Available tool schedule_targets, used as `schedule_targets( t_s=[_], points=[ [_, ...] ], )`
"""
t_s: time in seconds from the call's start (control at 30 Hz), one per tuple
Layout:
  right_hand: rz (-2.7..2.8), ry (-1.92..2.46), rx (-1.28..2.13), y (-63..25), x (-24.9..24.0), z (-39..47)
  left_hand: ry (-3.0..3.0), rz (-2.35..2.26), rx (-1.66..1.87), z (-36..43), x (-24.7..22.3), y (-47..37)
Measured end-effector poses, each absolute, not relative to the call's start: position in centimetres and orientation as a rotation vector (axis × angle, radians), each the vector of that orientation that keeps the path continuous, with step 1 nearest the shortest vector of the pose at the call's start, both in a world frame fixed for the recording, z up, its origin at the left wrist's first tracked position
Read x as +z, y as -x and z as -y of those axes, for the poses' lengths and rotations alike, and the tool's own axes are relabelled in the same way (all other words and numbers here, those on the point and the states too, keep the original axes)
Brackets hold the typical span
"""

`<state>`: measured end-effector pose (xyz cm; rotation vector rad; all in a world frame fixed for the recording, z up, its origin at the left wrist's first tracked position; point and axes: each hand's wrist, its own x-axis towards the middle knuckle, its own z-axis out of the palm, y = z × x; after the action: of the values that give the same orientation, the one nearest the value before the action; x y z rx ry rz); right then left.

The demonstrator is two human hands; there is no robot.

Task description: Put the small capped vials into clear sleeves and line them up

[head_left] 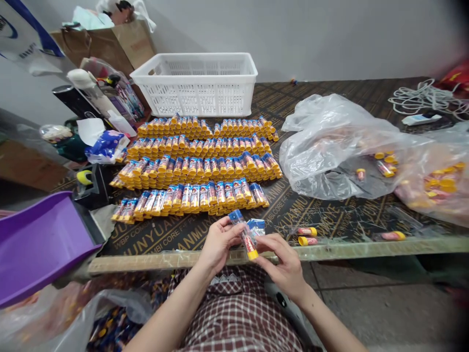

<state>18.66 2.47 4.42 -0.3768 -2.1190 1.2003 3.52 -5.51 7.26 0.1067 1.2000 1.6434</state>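
Just above the table's front edge, my left hand [218, 242] pinches a clear plastic sleeve [236, 218] with a blue printed top. Inside its lower part sits a small pink-labelled tube with a yellow end [251, 248], tilted down towards me. My right hand [282, 259] has thumb and fingers closed around that lower end. Behind the hands lies a small stack of blue and clear sleeves [256, 227], partly covered. To the right, two loose yellow-ended tubes [307, 231] lie close together, and another tube [393, 236] rests farther right.
Several stacked rows of wrapped tubes [198, 166] fill the table's middle, before a white basket [198, 90]. Clear bags [330, 146] holding more tubes lie right. A purple scoop [36, 244] stands left, near bottles [86, 83]. A wooden strip [146, 262] borders the front.
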Motion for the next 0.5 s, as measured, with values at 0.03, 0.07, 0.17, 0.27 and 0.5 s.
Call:
schedule_targets(
  t_s=[0.03,0.07,0.17,0.27,0.5],
  points=[
    [2.136,0.357,1.145,-18.7,4.4,-2.7,-0.127,-1.186,1.602,5.6,7.3,-3.6],
    [2.158,0.337,1.079,-18.7,4.5,-3.0,-0.145,-1.178,1.566,5.7,7.4,-3.6],
    [2.252,0.299,0.958,-18.7,4.9,-3.7,-0.177,-1.186,1.512,6.0,7.3,-3.7],
    [2.32,0.29,0.995,-18.6,5.4,-4.0,-0.195,-1.18,1.459,6.0,7.2,-4.1],
    [2.221,0.257,1.37,-18.4,5.0,-3.9,-0.203,-1.114,1.348,6.0,7.5,-5.3]
  ],
)
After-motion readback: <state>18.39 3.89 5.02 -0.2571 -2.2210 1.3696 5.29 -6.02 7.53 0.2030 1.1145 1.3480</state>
